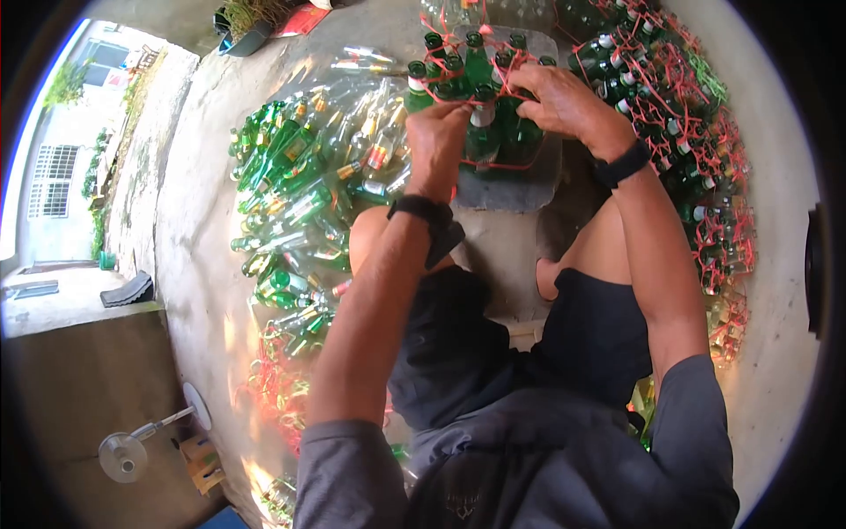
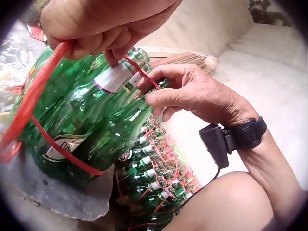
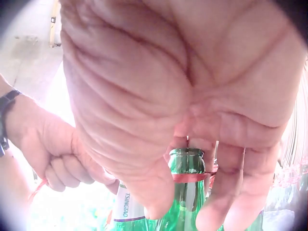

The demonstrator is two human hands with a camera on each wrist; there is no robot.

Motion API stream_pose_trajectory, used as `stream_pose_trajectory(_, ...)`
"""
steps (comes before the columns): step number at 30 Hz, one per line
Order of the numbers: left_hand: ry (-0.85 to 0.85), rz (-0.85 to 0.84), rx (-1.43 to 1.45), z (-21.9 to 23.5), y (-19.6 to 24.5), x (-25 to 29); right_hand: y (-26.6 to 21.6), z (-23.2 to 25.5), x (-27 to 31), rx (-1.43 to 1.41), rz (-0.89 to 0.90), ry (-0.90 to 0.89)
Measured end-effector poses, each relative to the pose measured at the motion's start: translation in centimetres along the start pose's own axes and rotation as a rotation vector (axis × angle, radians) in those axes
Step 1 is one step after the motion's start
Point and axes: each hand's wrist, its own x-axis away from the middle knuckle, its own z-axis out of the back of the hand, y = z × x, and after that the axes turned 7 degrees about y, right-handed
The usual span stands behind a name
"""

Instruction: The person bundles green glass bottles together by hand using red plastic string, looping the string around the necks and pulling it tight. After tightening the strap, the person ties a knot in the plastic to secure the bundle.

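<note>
A bundle of upright green glass bottles [image 1: 481, 145] stands on a grey slab [image 1: 507, 196] before the person's knees. Red plastic string [image 2: 34, 98] runs round the bottle necks, and another band circles the bundle low down. My left hand [image 1: 436, 141] has its fingers curled round the string at the near side, and a strand hangs from its fist. With thumb and fingers round a bottle neck [image 3: 187, 166], my right hand [image 1: 564, 104] holds the bundle's right side, where the string crosses the neck. A white label [image 3: 129, 204] reading TSINGTAO shows on the neighbouring bottle.
Loose green and clear bottles [image 1: 300, 176] lie heaped on the floor to the left. Along the right stand many string-tied green bottles [image 1: 679, 132]. Loose red string [image 1: 278, 388] lies at lower left, near a metal stand [image 1: 123, 457]. A planter [image 1: 242, 33] sits at the back.
</note>
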Motion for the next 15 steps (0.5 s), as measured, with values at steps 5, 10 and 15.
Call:
stream_pose_trajectory(5,0.009,0.096,0.198,-0.3,-0.9,-0.4,-2.0,2.2,-0.2,-0.052,-0.102,-0.054)
stream_pose_trajectory(10,0.001,0.109,0.258,-0.4,-0.6,0.0,-2.9,2.7,-0.7,-0.105,-0.157,0.065)
stream_pose_trajectory(15,0.084,0.098,0.257,-0.7,-0.6,0.7,-3.5,2.5,-2.4,0.031,0.035,0.203)
